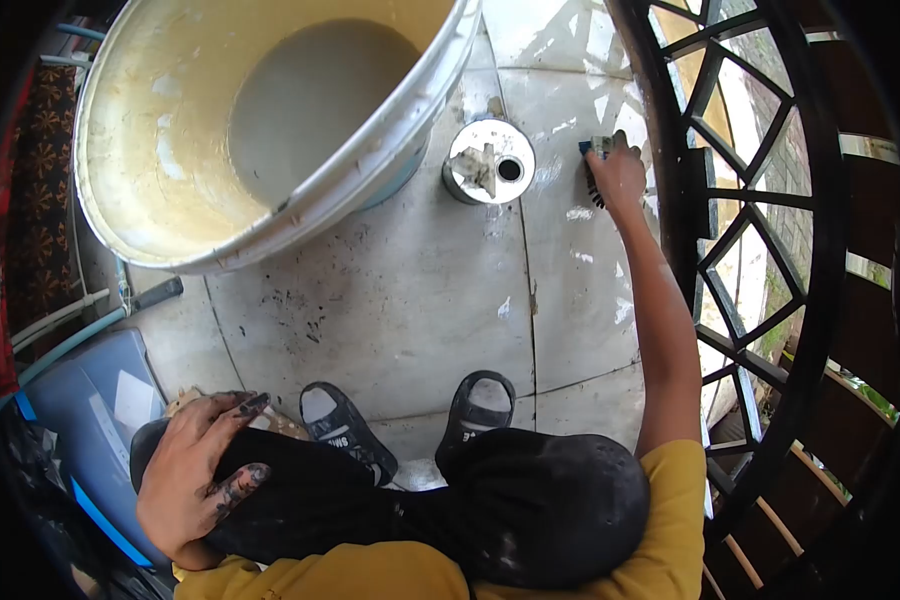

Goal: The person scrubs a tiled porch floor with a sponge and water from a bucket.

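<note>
My right hand (620, 178) is stretched forward over the pale tiled floor (420, 300), its fingers closed on a small brush (597, 185) with dark bristles. Most of the brush is hidden under the hand; a bit of blue shows at its left end. Left of that hand stands a round metal can (489, 190) with a dark hole in its top. A crumpled greyish lump (473, 168) lies on the can's lid. My left hand (195, 465) rests on my left knee, fingers apart and stained dark, holding nothing.
A large, worn bucket (150, 150) with cloudy grey liquid stands at the upper left. A black metal lattice (715, 195) borders the right side. A clear plastic box (110, 400) and light-blue pipes (70, 345) lie at left. My sandalled feet (345, 420) are below.
</note>
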A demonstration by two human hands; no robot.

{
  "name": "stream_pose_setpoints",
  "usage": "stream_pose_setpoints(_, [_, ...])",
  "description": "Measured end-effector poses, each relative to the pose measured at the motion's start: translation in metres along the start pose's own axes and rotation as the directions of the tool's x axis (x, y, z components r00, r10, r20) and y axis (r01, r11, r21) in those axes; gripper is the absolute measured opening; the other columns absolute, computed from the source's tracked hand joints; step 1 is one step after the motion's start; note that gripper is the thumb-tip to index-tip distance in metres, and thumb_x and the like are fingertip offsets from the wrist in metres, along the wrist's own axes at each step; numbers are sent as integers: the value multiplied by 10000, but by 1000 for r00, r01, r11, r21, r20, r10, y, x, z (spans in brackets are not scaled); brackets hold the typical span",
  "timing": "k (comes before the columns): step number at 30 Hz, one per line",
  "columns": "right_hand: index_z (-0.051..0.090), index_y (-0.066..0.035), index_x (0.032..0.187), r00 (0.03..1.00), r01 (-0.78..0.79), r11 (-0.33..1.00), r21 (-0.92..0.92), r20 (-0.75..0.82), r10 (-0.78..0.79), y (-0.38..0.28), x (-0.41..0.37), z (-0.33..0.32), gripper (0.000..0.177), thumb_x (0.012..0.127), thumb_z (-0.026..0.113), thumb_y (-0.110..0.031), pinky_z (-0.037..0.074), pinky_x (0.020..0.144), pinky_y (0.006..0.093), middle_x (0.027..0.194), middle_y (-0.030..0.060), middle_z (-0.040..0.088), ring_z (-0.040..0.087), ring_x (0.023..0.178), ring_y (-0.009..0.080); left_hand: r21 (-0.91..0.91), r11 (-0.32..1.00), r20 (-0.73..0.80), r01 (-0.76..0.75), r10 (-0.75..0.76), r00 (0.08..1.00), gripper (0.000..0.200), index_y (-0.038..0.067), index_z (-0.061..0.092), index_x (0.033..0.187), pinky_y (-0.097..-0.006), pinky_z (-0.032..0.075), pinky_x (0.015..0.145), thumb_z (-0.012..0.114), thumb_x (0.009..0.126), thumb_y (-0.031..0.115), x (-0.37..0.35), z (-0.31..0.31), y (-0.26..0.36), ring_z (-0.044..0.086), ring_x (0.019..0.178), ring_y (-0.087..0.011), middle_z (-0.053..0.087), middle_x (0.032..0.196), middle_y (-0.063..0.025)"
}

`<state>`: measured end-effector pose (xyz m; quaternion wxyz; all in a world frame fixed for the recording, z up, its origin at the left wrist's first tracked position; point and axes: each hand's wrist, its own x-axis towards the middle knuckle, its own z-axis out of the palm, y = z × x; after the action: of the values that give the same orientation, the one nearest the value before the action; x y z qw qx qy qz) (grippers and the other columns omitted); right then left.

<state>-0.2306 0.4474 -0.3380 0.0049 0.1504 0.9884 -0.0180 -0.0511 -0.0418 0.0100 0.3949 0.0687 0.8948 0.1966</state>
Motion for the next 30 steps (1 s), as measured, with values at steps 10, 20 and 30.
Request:
stream_pose_setpoints(10, [540, -76, 1201, 971, 231, 965, 127, -91, -221, -56, 59, 2, 576, 749, 719, -384, 537, 696, 474, 952, 235, 608, 636, 845, 408, -85, 986, 51, 144, -140, 989, 598, 32, 554, 1267, -405, 382, 1010, 617, 844, 449, 10, -3, -10, 495, 1176, -387, 528, 1245, -218])
stream_pose_setpoints(20, [547, -116, 1214, 965, 236, 972, 11, 119, -236, -57, 8, -7, 589, 751, 710, -442, 546, 699, 481, 1037, 223, 578, 630, 896, 381, -183, 977, 30, 108, -105, 994, 597, 16, 587, 1222, -415, 394, 988, 595, 843, 477, 37, -15, -13, 522, 1133, -387, 555, 1204, -211])
stream_pose_setpoints(30, [495, -183, 1358, 925, 369, 910, 190, 19, -379, -18, -98, 6, 685, 766, 706, -454, 508, 849, 439, 1107, 256, 578, 586, 1026, 398, -217, 965, -87, 146, -169, 982, 684, -28, 597, 1145, -415, 387, 998, 553, 852, 589, 13, -10, -29, 544, 1127, -374, 592, 1155, -212])
